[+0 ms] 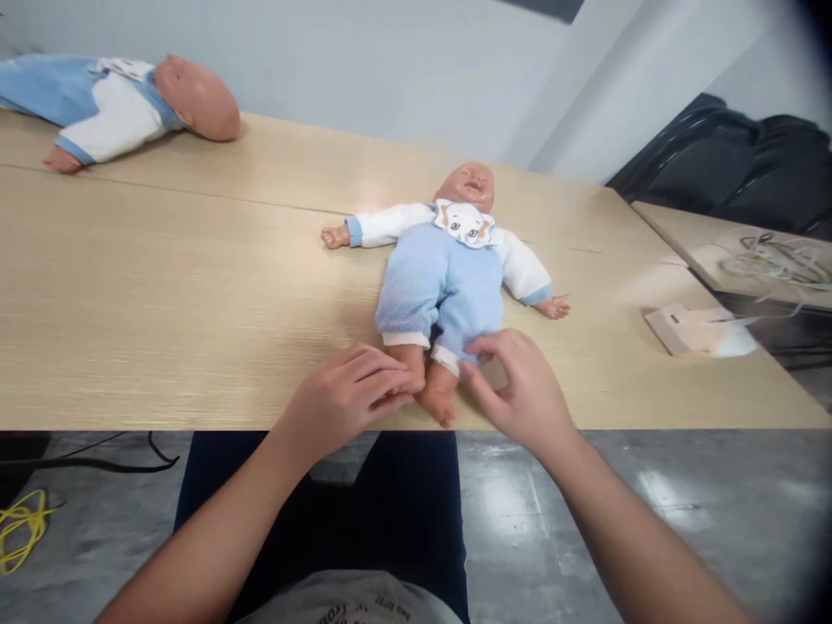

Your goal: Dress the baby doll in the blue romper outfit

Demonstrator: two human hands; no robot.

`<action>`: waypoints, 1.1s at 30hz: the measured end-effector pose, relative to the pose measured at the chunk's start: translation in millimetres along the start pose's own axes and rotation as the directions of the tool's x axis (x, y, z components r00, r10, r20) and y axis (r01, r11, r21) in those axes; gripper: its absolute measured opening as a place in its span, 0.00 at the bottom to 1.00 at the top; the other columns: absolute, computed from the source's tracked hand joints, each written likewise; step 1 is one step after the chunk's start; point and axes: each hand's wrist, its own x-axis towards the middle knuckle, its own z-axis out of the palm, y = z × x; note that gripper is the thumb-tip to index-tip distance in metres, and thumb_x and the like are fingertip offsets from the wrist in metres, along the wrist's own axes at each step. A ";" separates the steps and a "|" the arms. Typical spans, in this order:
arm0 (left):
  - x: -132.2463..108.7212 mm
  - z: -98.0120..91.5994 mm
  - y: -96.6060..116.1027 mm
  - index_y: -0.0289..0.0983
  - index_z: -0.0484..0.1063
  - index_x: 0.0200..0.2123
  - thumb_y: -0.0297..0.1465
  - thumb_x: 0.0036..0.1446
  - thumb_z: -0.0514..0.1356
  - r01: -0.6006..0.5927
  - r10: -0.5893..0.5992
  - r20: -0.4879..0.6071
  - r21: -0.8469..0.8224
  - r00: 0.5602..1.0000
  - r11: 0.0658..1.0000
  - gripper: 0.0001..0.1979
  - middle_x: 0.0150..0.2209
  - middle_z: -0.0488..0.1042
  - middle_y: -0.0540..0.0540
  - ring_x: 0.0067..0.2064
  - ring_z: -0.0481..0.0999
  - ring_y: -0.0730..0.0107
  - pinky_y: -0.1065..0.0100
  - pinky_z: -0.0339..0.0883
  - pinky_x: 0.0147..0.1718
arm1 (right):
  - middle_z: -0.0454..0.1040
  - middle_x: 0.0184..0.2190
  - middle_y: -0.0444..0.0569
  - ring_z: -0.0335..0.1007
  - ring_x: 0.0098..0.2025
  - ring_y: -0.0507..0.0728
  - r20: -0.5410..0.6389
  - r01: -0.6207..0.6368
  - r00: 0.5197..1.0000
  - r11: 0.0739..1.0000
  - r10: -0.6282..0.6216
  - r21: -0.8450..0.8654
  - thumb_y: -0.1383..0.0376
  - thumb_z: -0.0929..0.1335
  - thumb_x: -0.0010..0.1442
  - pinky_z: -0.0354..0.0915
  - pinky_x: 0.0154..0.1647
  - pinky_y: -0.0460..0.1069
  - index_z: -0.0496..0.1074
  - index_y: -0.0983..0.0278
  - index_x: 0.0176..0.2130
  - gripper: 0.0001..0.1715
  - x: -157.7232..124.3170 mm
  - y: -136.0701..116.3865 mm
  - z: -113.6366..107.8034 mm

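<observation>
A baby doll (448, 269) lies on its back on the table, its head away from me and its bare feet near the front edge. It wears a light blue and white outfit with an elephant-face bib (464, 224). My left hand (354, 386) has its fingers closed at the doll's foot on the left, partly hiding it. At the other leg, my right hand (513, 381) is curved, with thumb and forefinger at the white-edged trouser cuff (445, 358). The second foot (438, 406) rests free between my hands.
Another doll (123, 104) in similar clothes lies at the table's back left. A white box-like device (695, 331) with a cable sits on the right. Bundled white cables (780, 260) lie on a side table, near black chairs (708, 156). A yellow cable (22, 529) is on the floor.
</observation>
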 end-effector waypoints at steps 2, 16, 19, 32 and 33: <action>-0.5 1.8 -0.7 0.39 0.76 0.49 0.28 0.68 0.66 -0.014 0.011 0.065 0.051 0.998 0.999 0.08 0.45 0.82 0.48 0.47 0.79 0.67 0.62 0.76 0.50 | 0.77 0.43 0.52 0.75 0.47 0.62 -0.006 -0.001 1.000 1.000 0.001 -0.006 0.63 0.72 0.69 0.71 0.48 0.57 0.71 0.61 0.49 0.10 -13.3 4.2 1.5; 17.2 22.1 22.0 0.37 0.72 0.58 0.30 0.70 0.63 -0.271 0.250 0.151 0.139 0.957 0.953 0.15 0.48 0.82 0.48 0.49 0.78 0.63 0.55 0.70 0.61 | 0.82 0.38 0.49 0.78 0.40 0.60 -0.205 -0.004 0.978 0.981 -0.037 -0.196 0.70 0.71 0.68 0.71 0.43 0.54 0.72 0.61 0.43 0.06 -36.9 -1.9 29.1; 18.9 28.6 25.3 0.37 0.73 0.57 0.31 0.70 0.62 -0.236 0.209 0.166 0.167 0.964 0.957 0.13 0.47 0.82 0.48 0.46 0.78 0.63 0.55 0.72 0.56 | 0.78 0.34 0.48 0.75 0.37 0.59 -0.158 -0.056 0.987 0.986 0.030 -0.159 0.69 0.68 0.70 0.68 0.39 0.53 0.69 0.60 0.40 0.05 -35.1 -7.0 26.9; 17.1 25.8 23.1 0.39 0.71 0.53 0.33 0.70 0.64 -0.020 0.025 0.035 -0.152 0.999 0.988 0.12 0.52 0.80 0.43 0.56 0.79 0.62 0.60 0.75 0.57 | 0.75 0.37 0.48 0.73 0.37 0.58 -0.131 -0.347 0.923 0.929 0.363 0.127 0.63 0.67 0.70 0.67 0.39 0.53 0.68 0.60 0.44 0.03 -50.4 -18.3 28.9; 16.3 24.0 21.9 0.39 0.71 0.54 0.33 0.69 0.65 0.014 -0.013 0.007 -0.207 1.000 0.978 0.12 0.53 0.79 0.42 0.56 0.79 0.62 0.60 0.76 0.56 | 0.75 0.37 0.48 0.73 0.37 0.59 -0.142 -0.371 0.910 0.919 0.388 0.134 0.63 0.68 0.69 0.67 0.39 0.53 0.68 0.60 0.44 0.04 -50.8 -19.7 30.3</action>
